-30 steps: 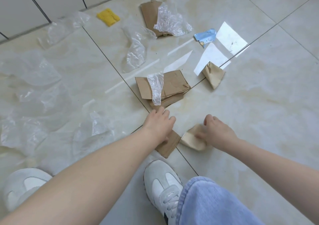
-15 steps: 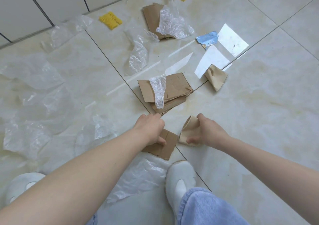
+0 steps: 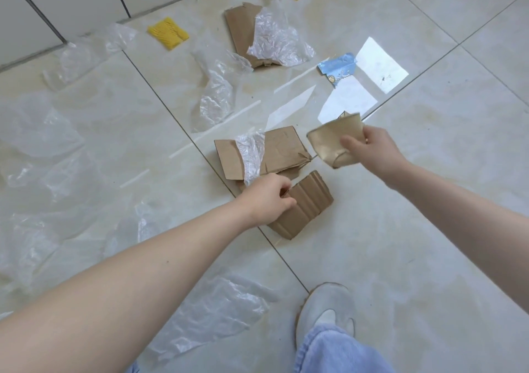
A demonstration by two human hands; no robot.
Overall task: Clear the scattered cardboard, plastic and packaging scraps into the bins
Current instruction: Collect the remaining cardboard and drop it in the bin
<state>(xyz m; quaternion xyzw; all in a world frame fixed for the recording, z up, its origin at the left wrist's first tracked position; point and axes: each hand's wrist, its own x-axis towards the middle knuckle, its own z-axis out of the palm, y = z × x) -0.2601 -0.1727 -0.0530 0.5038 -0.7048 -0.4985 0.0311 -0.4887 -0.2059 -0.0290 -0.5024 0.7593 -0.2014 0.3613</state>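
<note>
Lifted now, right hand (image 3: 369, 146) pinches tan scrap (image 3: 332, 143); left hand (image 3: 266, 201) grips corrugated cardboard (image 3: 303, 206).

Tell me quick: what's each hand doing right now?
Left hand: closed on the ridged cardboard piece, low over the floor.
Right hand: closed on a pale folded cardboard scrap, lifted off the floor.

1 head-worn view, wide-angle, aimed forward and steeply down at tiled floor (image 3: 400, 229); close, forearms entering from bottom edge.
</note>
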